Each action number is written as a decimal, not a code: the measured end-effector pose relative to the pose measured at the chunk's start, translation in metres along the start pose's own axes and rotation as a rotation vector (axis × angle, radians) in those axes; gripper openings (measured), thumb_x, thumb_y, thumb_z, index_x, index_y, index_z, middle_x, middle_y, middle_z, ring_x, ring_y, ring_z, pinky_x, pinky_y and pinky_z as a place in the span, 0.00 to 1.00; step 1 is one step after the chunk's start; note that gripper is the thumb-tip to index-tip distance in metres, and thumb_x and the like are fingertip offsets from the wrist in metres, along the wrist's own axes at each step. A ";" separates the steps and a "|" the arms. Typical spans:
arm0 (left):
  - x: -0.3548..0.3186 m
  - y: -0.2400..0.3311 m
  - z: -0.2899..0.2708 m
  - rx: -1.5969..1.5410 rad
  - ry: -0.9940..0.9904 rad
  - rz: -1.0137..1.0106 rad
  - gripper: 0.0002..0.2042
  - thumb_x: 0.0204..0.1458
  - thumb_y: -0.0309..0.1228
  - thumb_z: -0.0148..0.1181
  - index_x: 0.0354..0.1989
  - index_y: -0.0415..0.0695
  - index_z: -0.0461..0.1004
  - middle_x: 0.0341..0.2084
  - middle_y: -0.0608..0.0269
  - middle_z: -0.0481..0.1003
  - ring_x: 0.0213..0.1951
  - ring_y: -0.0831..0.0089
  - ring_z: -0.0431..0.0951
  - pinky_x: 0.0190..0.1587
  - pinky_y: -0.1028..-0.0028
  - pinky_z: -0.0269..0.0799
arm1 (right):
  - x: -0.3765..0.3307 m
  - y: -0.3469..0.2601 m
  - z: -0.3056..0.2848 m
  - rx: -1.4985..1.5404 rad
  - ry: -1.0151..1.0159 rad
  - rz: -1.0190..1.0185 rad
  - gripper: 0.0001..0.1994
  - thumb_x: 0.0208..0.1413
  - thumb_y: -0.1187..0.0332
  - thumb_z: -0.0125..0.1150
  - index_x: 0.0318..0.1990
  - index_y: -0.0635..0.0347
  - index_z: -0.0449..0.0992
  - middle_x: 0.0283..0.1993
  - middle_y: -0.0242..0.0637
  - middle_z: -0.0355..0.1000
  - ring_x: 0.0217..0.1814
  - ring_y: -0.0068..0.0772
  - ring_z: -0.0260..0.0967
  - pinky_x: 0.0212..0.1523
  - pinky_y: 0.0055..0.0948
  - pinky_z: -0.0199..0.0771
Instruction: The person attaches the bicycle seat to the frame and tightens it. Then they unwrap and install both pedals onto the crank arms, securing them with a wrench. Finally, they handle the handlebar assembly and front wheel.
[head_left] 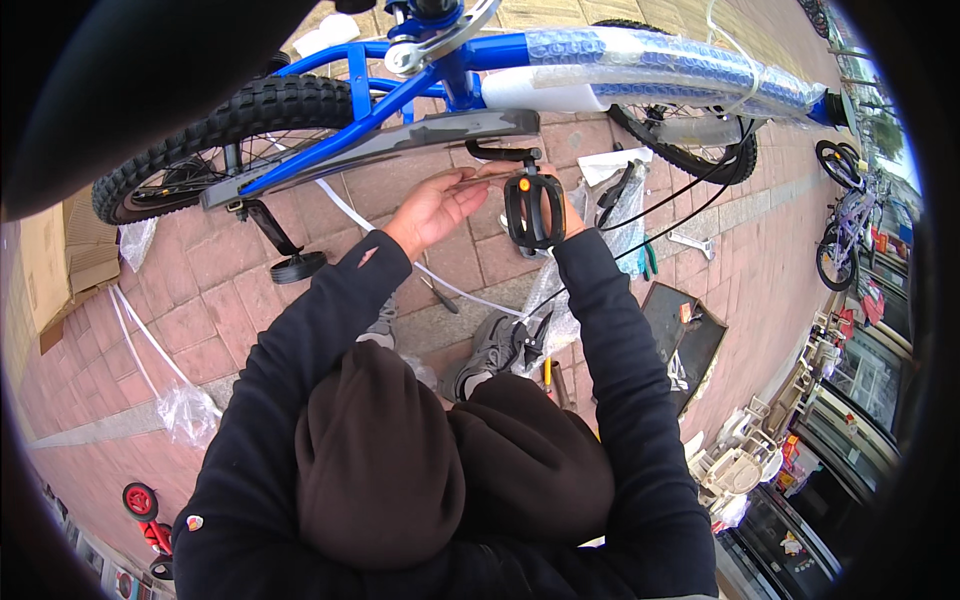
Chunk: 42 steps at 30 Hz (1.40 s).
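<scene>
A blue bicycle [380, 125] lies across the view ahead of me, its frame tube partly in bubble wrap [640, 55]. A black pedal [536, 212] with an orange reflector hangs from the crank [500, 152] beside the dark chain guard [440, 128]. Just left of the pedal, my left hand [440, 212] is palm up with fingers curled and thumb against a thin, narrow piece whose kind I cannot make out. Largely hidden behind the pedal, my right hand [572, 212] has fingertips showing at the same thin piece.
By the rear wheel [240, 120] is a small training wheel [298, 266]. A screwdriver [438, 294], a wrench [692, 243], green-handled pliers [651, 262] and a black tray [688, 325] lie on the brick paving. A cardboard box [60, 255] stands left; other bicycles [840, 240] are at right.
</scene>
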<state>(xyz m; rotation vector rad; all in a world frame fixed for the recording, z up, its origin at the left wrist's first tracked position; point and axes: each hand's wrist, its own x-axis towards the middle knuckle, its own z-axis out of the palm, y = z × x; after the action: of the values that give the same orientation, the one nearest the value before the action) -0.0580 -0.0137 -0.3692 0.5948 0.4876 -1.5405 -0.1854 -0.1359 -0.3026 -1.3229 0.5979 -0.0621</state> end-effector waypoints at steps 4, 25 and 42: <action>-0.011 0.014 0.014 0.081 0.064 0.094 0.06 0.56 0.24 0.46 0.39 0.35 0.64 0.38 0.47 0.67 0.43 0.55 0.72 0.50 0.60 0.71 | -0.015 -0.024 -0.008 -0.679 0.188 -0.069 0.14 0.53 0.74 0.51 0.47 0.68 0.71 0.38 0.40 0.75 0.40 0.26 0.73 0.43 0.19 0.70; -0.110 0.016 0.098 0.714 -0.243 0.815 0.12 0.55 0.22 0.49 0.47 0.36 0.64 0.45 0.57 0.67 0.43 0.73 0.73 0.46 0.75 0.68 | -0.052 -0.117 0.010 -1.051 0.917 -0.814 0.07 0.46 0.78 0.58 0.34 0.62 0.74 0.35 0.37 0.69 0.37 0.36 0.65 0.37 0.29 0.66; -0.031 0.004 0.000 1.532 -0.121 0.775 0.10 0.49 0.25 0.53 0.40 0.38 0.73 0.36 0.47 0.73 0.39 0.49 0.73 0.41 0.62 0.68 | -0.011 0.067 0.064 0.892 -0.114 0.222 0.23 0.63 0.51 0.33 0.57 0.57 0.58 0.59 0.38 0.60 0.58 0.39 0.61 0.54 0.41 0.63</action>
<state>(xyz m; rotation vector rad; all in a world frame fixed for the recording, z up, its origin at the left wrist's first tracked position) -0.0539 0.0102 -0.3488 1.5728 -1.0733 -0.9200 -0.1859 -0.0572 -0.3521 -0.3901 0.5210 -0.0606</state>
